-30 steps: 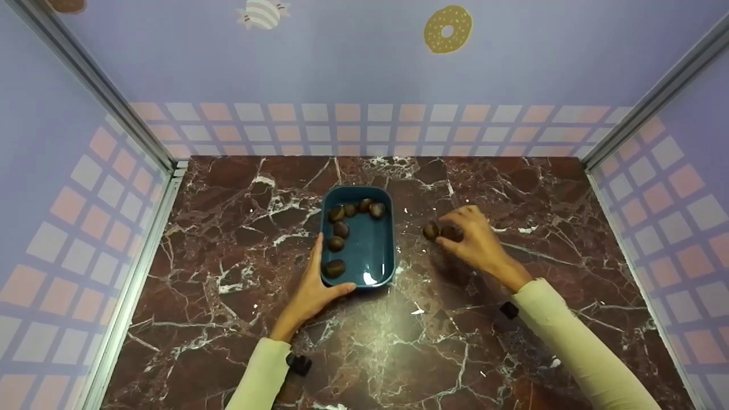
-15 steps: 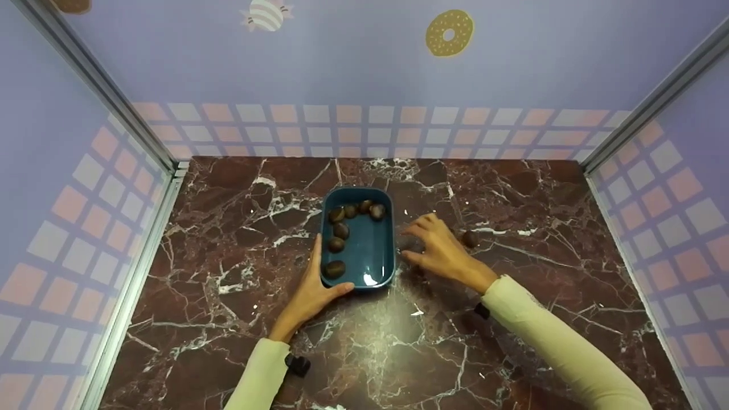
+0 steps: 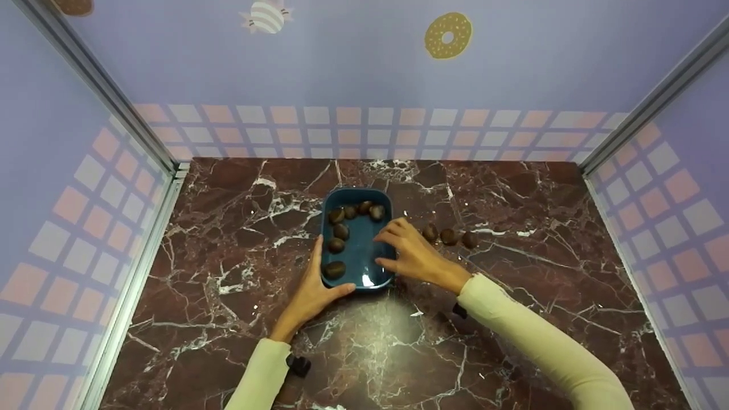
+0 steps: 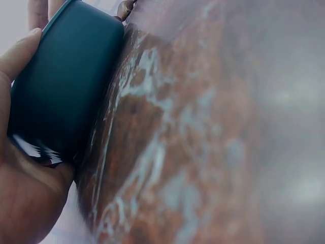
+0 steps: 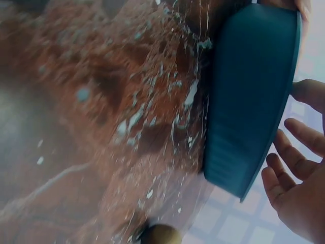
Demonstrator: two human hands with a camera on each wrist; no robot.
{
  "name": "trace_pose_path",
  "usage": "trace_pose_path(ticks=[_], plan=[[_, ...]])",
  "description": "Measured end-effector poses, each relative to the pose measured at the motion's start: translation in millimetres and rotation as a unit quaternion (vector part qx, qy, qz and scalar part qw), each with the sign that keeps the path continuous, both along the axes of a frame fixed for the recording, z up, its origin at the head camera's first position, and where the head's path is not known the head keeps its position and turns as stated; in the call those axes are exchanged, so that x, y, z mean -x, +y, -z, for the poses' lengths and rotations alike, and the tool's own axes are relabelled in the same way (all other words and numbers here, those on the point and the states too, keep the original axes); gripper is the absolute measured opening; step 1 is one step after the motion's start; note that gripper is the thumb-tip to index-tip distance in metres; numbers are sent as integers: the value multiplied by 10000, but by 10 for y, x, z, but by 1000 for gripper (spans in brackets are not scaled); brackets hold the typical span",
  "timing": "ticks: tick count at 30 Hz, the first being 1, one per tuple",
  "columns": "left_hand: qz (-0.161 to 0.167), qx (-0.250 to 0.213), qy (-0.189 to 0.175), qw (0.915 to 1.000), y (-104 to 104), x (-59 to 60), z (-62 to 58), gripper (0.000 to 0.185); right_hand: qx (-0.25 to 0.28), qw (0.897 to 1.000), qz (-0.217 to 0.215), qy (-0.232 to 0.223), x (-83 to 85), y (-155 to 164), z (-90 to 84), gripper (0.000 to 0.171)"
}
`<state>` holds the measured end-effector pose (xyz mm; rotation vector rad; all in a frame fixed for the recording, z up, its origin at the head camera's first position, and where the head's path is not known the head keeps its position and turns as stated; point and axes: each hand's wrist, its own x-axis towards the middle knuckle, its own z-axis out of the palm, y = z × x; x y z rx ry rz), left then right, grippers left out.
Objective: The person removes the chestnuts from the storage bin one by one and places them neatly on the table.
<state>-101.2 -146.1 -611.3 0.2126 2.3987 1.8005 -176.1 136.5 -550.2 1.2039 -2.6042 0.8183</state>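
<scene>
Marble-patterned tabletop (image 3: 216, 302), dark red-brown with white veining. Directly upon it: a rounded-rectangular teal tray (image 3: 363, 245); to the tray's right, three brown chestnuts (image 3: 449, 237) in a short row.

Blue-green box (image 3: 361, 242), upright, open-topped — seven brown chestnuts (image 3: 341, 231) visible inside, along left and far sides — three more chestnuts (image 3: 449, 237) outside, rowed near its right.

"What is hidden in the right wrist view?"
"The inside of the blue tub (image 5: 254, 96)"
"Is anything cut off?"
"The right hand (image 5: 299, 183), at the right edge; much of the counter (image 5: 45, 122) is blurred"
</scene>
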Motion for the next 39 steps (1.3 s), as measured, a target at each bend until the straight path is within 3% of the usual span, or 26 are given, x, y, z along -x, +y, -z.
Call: trace_pose_path(ticks=[12,27,39], plan=[[-40,126,100,9999,19,-2,1,134,-357,9942,-345,-955,42,-312,93,39],[-62,-59,92,9999,7,0,33,138,-1058,9780,-678,-1663,138,-683,84,47],[-39,-39,98,9999,-17,-10,37,140,-1091,9789,-661,-1594,123,-834,144,44]])
